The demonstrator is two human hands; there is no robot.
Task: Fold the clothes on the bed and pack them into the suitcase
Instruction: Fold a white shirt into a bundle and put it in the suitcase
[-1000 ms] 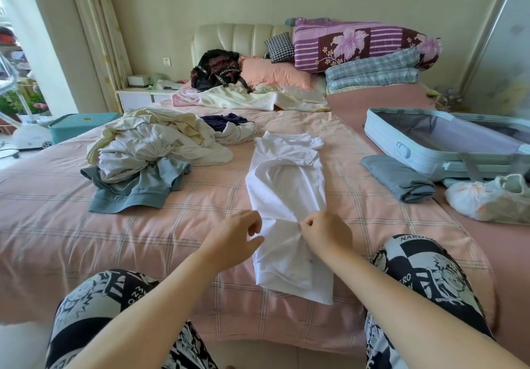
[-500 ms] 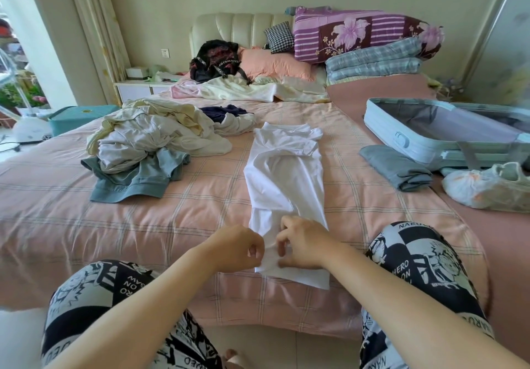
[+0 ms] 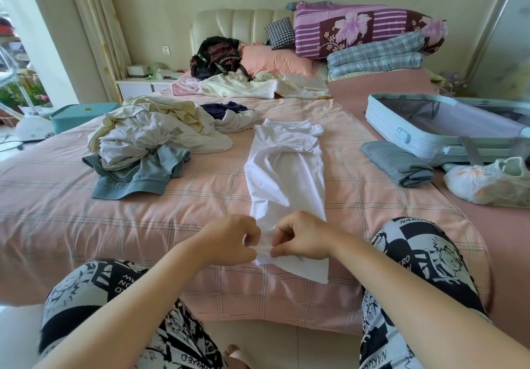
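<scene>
A white shirt [image 3: 286, 173] lies folded into a long strip down the middle of the pink checked bed [image 3: 71, 214]. My left hand [image 3: 229, 239] and my right hand [image 3: 301, 238] sit close together near its lower end, both pinching the shirt's left edge with curled fingers. The bottom corner of the shirt shows below my right hand. An open pale blue suitcase [image 3: 407, 130] lies at the right. A folded grey garment [image 3: 398, 163] rests beside it. A heap of unfolded clothes [image 3: 155, 133] sits at the left.
Pillows, a black bag [image 3: 218, 56] and folded quilts [image 3: 372, 36] crowd the headboard. A white plastic bag [image 3: 487, 182] lies in front of the suitcase. A teal box [image 3: 80, 112] and a nightstand [image 3: 143, 85] stand left of the bed. My knees flank the bed's near edge.
Both hands slid down the shirt toward me and came together, from a spread grip at mid-strip to pinching its left edge near the bottom.
</scene>
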